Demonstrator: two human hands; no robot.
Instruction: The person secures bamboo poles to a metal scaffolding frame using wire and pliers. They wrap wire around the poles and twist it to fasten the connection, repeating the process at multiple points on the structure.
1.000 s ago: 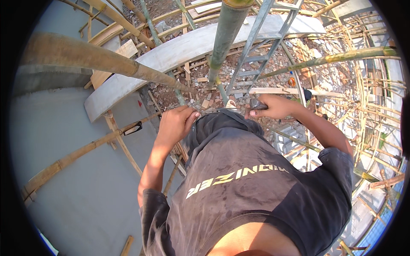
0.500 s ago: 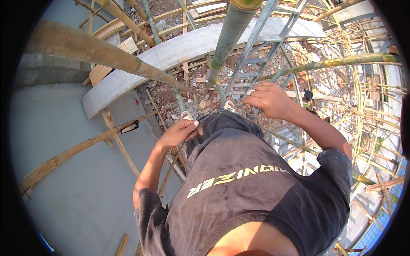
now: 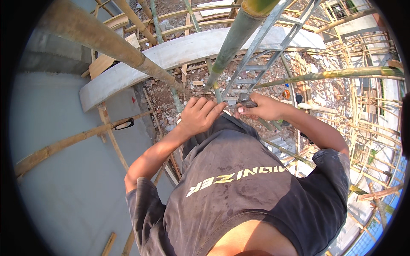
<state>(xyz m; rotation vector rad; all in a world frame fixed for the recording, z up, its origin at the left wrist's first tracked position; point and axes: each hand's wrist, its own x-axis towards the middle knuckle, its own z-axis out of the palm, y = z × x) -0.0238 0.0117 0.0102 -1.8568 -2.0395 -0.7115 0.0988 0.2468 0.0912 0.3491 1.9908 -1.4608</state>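
Observation:
My right hand point(image 3: 265, 107) is closed around a dark metal tool point(image 3: 247, 100), whose rounded head shows above the thumb; the rest is hidden in the grip. Close by on the left, my left hand point(image 3: 200, 114) is held in front of my waist, back of the hand up. Its fingers are bent and pressed together, pointing toward the tool; what they hold, if anything, is hidden. The dark trousers point(image 3: 228, 123) lie just beneath both hands. Beyond the hands stands an upright green bamboo pole point(image 3: 232, 40).
A metal ladder point(image 3: 256, 57) leans just right of the pole. A thick bamboo pole point(image 3: 141, 62) slants in from the left. A curved concrete beam point(image 3: 179, 51) crosses ahead, above rubble point(image 3: 166, 100). Grey slab point(image 3: 64, 170) spreads at left; bamboo scaffolding point(image 3: 363, 98) fills the right.
My left hand has risen and moved right, toward the right hand. My right hand has come lower and inward, and the dark tool now shows in it.

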